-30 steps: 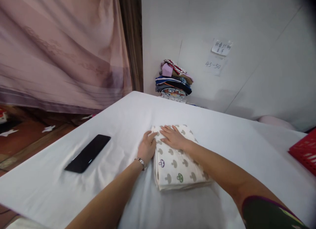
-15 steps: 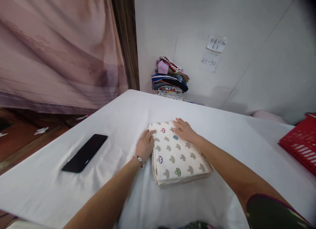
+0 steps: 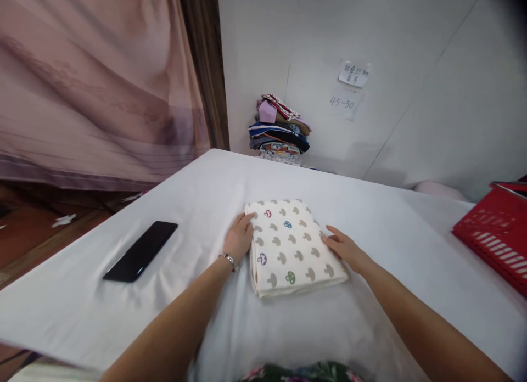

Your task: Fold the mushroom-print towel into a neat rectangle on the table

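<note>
A folded cream cloth with a mushroom print (image 3: 290, 245) lies in the middle of the white table (image 3: 370, 217). My left hand (image 3: 237, 240) rests against the cloth's left edge, fingers stretched along it; a watch sits on that wrist. Against the cloth's right edge lies my right hand (image 3: 345, 248), fingers extended and flat. Neither hand grips anything.
A black phone (image 3: 140, 251) lies on the table to the left. A red plastic basket (image 3: 496, 234) stands at the right edge. A stack of folded clothes (image 3: 279, 130) sits by the wall behind, under paper notes (image 3: 354, 74). A pink curtain (image 3: 94, 80) hangs on the left.
My right hand has slid from the cloth's far left corner across its top to the right edge. My left hand stayed at the left edge.
</note>
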`<action>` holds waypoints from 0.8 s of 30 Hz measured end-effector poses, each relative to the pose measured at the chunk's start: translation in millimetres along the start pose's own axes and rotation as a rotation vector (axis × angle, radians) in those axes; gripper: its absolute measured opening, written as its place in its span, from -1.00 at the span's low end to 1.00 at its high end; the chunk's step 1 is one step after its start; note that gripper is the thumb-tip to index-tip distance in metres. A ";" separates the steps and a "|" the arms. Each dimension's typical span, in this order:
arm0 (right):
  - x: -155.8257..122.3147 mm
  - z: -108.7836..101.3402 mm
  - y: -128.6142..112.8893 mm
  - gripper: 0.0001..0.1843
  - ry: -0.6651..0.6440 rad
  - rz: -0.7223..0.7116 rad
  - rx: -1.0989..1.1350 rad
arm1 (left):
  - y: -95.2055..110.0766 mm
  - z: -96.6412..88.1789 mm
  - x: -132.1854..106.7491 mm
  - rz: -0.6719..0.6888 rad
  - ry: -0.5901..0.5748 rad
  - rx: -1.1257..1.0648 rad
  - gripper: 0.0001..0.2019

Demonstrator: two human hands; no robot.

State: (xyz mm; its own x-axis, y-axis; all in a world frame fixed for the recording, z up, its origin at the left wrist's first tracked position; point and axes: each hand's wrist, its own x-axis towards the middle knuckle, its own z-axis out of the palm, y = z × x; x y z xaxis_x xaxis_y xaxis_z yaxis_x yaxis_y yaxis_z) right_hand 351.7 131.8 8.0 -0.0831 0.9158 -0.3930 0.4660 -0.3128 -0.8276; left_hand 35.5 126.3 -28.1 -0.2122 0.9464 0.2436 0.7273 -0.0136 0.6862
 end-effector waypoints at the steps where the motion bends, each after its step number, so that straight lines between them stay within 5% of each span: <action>1: -5.3 -2.1 1.0 -0.11 -0.009 0.014 -0.004 | -0.4 0.5 -0.1 0.002 0.005 -0.003 -0.63; 12: -37.5 -0.7 -2.1 -0.01 -0.120 0.022 0.147 | -2.1 2.3 -1.5 0.021 0.084 -0.078 -0.63; 24: -15.0 -25.2 22.0 -0.22 -0.061 -0.024 0.031 | -1.6 1.7 -9.4 0.001 -0.017 -0.194 -0.60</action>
State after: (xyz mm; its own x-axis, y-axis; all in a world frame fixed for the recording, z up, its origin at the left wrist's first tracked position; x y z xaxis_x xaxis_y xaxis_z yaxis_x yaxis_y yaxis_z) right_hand 385.5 117.5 5.8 -0.1474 0.9063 -0.3961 0.4355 -0.3001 -0.8487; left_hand 37.4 118.0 -32.7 -0.1991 0.9517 0.2336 0.5878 -0.0748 0.8056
